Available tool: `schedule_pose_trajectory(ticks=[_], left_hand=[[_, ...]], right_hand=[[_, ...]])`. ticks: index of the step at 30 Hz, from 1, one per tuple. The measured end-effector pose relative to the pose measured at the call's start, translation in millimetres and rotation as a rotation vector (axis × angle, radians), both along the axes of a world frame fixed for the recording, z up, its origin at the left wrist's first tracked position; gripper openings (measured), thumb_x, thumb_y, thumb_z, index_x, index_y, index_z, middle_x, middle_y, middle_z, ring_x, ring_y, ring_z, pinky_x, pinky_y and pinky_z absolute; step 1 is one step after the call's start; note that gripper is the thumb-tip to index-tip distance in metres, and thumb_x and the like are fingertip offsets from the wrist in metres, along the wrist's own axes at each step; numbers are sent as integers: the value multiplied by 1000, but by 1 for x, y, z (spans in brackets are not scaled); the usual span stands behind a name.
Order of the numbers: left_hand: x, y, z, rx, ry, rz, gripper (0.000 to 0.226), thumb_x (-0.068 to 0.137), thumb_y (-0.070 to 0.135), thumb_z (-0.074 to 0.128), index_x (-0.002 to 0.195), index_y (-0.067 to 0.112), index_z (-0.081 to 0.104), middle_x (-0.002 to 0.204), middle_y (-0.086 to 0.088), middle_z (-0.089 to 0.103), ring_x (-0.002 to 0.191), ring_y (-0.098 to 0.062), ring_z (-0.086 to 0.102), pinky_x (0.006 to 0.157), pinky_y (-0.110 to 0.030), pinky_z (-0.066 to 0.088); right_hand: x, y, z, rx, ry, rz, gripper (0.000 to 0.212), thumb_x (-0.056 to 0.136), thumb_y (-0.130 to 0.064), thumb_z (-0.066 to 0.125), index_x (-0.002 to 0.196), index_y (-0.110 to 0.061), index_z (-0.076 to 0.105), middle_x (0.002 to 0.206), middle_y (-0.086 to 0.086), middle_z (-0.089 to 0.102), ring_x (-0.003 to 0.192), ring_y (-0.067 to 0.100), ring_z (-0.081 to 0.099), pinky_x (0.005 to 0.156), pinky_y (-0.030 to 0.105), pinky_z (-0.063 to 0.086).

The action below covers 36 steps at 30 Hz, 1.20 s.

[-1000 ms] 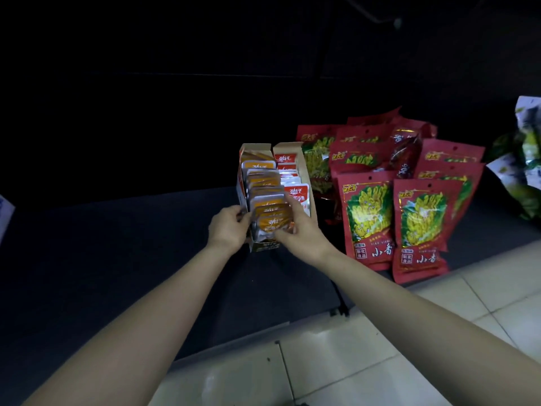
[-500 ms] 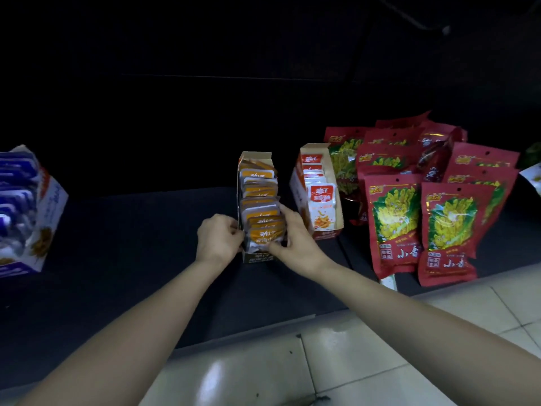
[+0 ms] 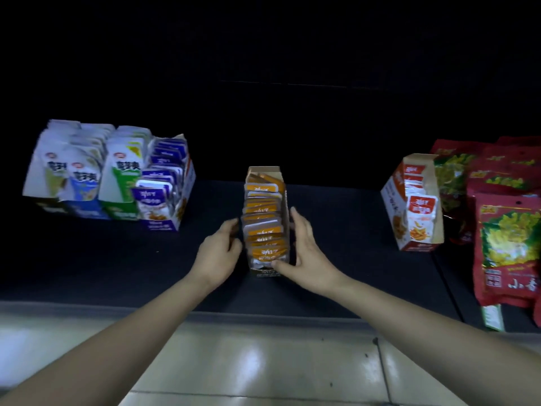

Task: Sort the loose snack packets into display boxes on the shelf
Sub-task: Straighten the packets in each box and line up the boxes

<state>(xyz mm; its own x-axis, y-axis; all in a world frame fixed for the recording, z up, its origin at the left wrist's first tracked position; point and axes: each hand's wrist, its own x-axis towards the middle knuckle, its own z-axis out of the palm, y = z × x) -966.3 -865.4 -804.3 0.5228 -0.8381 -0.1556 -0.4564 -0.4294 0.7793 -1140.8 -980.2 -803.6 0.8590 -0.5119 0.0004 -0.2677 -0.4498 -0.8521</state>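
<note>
Retail shop, snack aisle. Low dark shelf (image 3: 351, 230) carries open cardboard display boxes packed with identical packets: orange box (image 3: 265, 224) centre, red-and-white box (image 3: 415, 206) right, purple box (image 3: 164, 186) left. Rows of white pouches (image 3: 82, 171) far left. Printed red bags (image 3: 509, 244), one with hang hole, far right. Glossy tiled floor (image 3: 263, 361) below shelf edge.

Dark shelf (image 3: 336, 230) (display boxes (image 3: 264, 172), red bags (image 3: 509, 238))
</note>
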Motion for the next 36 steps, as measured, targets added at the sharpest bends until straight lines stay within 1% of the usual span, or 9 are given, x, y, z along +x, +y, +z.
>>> schedule_pose_trajectory(ticks=[3, 7, 9, 11, 15, 19, 23, 29, 36], left_hand=[[-12, 8, 10, -124, 248, -14, 51, 105, 21, 35, 153, 29, 21, 159, 8, 24, 145, -5, 21, 120, -25, 15], [-28, 6, 9, -130, 253, -181, 66, 99, 51, 33, 154, 37, -2, 162, 17, -4, 145, 5, -2, 118, -22, 7], [-27, 5, 4, -151, 151, -221, 79, 96, 63, 34, 152, 36, -14, 162, 17, -12, 146, 5, -8, 121, -29, 8], [-23, 7, 2, -175, -43, -241, 87, 92, 67, 35, 153, 32, -16, 161, 16, -16, 146, 5, -11, 121, -29, 8], [-22, 12, -3, -270, -281, -246, 86, 93, 53, 50, 156, 28, -3, 161, 13, -9, 148, -6, 10, 115, -34, 28], [-15, 12, -9, -372, -387, -226, 72, 91, 39, 60, 150, 22, 24, 154, 2, 11, 138, -2, 25, 105, -35, 43], [-7, 12, -7, -404, -384, -237, 49, 88, 42, 62, 127, 18, 45, 141, 2, 24, 129, -10, 37, 76, -28, 50], [-10, 9, -11, -417, -466, -288, 45, 88, 45, 58, 122, 17, 51, 133, 3, 31, 125, -13, 41, 93, -37, 50], [-10, 12, -15, -362, -514, -289, 58, 91, 45, 53, 140, 16, 43, 137, -1, 33, 129, -16, 37, 103, -43, 44]], right_hand=[[1, -2, -10, -3, 0, -6, 103, 89, -33, 67, 150, -37, -16, 159, -15, -1, 148, 7, 3, 122, 44, 16], [2, -1, -17, -48, -27, 1, 100, 90, -36, 61, 153, -26, -16, 162, -5, -3, 150, 12, -2, 121, 48, 16], [-2, -6, -16, -53, -39, 8, 92, 89, -32, 54, 155, -22, -10, 162, -3, -1, 150, 12, 0, 122, 44, 16], [-8, -15, -8, -57, -122, -59, 76, 85, -27, 46, 154, -19, 16, 156, 0, 21, 145, 11, 21, 118, 36, 26], [-8, -34, 14, -156, -227, -157, 27, 91, -9, 54, 114, -16, 66, 108, -4, 61, 99, 12, 59, 82, 24, 45], [-6, -40, 17, -234, -209, -2, 18, 89, -10, 67, 106, -13, 67, 100, 2, 57, 80, 17, 57, 67, 29, 48], [-18, -46, 18, -270, -188, 51, 20, 88, -18, 69, 108, -15, 67, 100, -2, 56, 78, 16, 55, 64, 31, 48], [-25, -36, 15, -158, -173, 113, 18, 90, -22, 64, 106, -14, 69, 94, -2, 61, 79, 18, 59, 64, 41, 49], [-12, -40, 14, -270, -142, 79, 26, 94, -19, 57, 117, -14, 68, 100, -1, 61, 81, 15, 60, 65, 22, 47]])
